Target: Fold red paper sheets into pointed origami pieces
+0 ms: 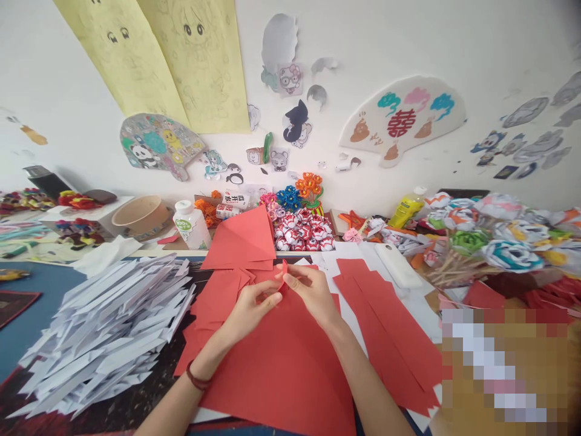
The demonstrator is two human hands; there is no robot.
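Over the large red sheet, we're apparently folding a red paper strip, right hand pinching it, left hand half-curled, grip unclear; next is seemingly needing steady creasing.

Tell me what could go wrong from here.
The left hand and right hand hold a narrow red paper piece at their fingertips; it might crease crookedly. The loose heap of long folded white paper strips could slide if the left forearm brushes it.
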